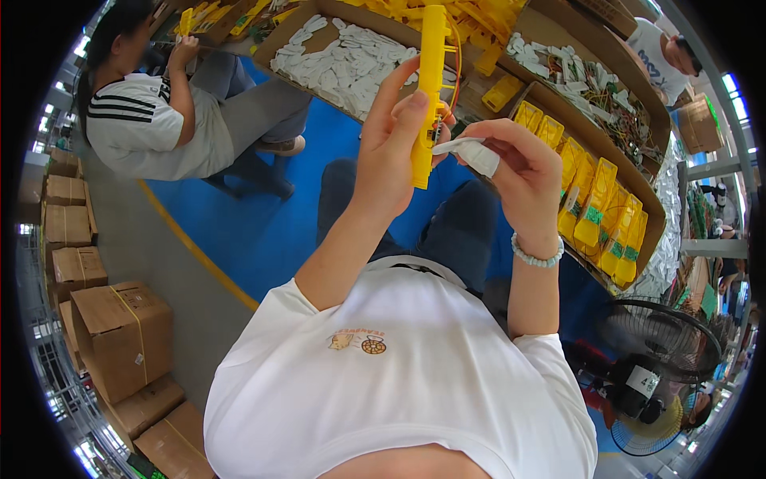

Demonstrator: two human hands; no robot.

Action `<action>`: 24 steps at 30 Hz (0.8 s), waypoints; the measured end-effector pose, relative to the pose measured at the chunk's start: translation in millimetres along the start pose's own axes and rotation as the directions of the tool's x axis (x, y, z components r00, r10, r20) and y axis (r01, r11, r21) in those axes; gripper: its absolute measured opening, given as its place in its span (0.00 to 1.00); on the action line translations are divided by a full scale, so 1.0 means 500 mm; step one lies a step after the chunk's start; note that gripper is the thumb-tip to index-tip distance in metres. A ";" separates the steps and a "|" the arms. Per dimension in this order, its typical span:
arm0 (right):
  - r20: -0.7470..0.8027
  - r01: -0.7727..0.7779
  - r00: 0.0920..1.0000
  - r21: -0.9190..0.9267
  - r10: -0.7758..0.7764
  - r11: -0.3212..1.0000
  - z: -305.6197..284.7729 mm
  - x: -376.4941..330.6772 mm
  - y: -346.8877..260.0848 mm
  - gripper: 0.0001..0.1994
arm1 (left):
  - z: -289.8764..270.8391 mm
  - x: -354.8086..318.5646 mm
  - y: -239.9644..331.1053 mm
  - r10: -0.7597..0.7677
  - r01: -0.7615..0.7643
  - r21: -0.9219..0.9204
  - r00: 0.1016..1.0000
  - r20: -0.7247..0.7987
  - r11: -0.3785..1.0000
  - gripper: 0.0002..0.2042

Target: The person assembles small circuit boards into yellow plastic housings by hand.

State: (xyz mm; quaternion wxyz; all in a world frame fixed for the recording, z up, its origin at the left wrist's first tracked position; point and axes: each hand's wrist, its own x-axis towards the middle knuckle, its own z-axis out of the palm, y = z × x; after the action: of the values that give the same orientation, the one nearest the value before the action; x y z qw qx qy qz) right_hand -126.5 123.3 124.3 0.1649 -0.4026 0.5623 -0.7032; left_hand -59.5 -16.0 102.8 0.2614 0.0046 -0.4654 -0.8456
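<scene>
My left hand [388, 140] is closed around a long yellow plastic housing [432, 72], held upright in front of me. A thin red wire and small electronic parts show along the housing's right side. My right hand [519, 164], with a pale bead bracelet [537, 251] at the wrist, is beside the housing's lower part. Its thumb and fingers pinch a small white piece [477, 155], whose thin end reaches the housing. Whether some of that white is a wrapping on the thumb, I cannot tell.
Ahead are cardboard trays of white plastic pieces [351, 62] and wired parts [586, 88]. Yellow housings with green boards [598, 199] fill a box at right. A co-worker [159, 120] sits at left; another person [666, 60] is far right. Cartons [124, 339] and a fan [658, 339] flank me.
</scene>
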 end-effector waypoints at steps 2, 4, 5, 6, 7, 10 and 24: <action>-0.016 0.020 1.000 0.021 -0.020 1.000 -0.011 -0.009 -0.002 0.09 | 0.015 -0.001 -0.010 -0.011 0.014 0.064 0.999 -0.034 0.998 0.22; -0.045 0.039 0.998 -0.013 -0.040 0.999 -0.027 -0.017 0.000 0.09 | 0.024 0.000 -0.019 0.001 -0.001 0.059 1.000 -0.012 0.998 0.21; -0.055 0.038 0.998 -0.013 -0.039 0.999 -0.033 -0.020 0.001 0.09 | 0.026 0.002 -0.022 -0.006 0.006 0.060 1.000 -0.006 0.998 0.21; -0.064 0.061 0.996 -0.030 -0.062 0.998 -0.038 -0.022 0.001 0.09 | 0.028 0.003 -0.025 0.000 -0.002 0.089 1.000 0.022 0.996 0.21; -0.074 0.083 0.994 -0.048 -0.086 0.995 -0.042 -0.025 0.000 0.09 | 0.029 0.005 -0.028 0.006 -0.012 0.117 0.999 0.051 0.993 0.21; -0.115 0.094 0.989 0.036 -0.089 0.995 -0.048 -0.030 -0.006 0.09 | 0.034 0.008 -0.049 -0.001 -0.018 0.240 0.997 0.080 0.971 0.22; -0.035 0.079 0.996 -0.126 -0.084 0.989 -0.098 -0.043 -0.024 0.13 | 0.071 0.014 -0.064 -0.094 0.094 0.013 0.992 0.087 0.996 0.20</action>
State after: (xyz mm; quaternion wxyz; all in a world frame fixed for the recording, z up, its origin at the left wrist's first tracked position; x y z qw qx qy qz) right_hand -147.5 174.1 125.2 0.0993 -0.4204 0.5914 -0.6809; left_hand -88.5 22.5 99.1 0.2007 -0.0092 -0.4795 -0.8542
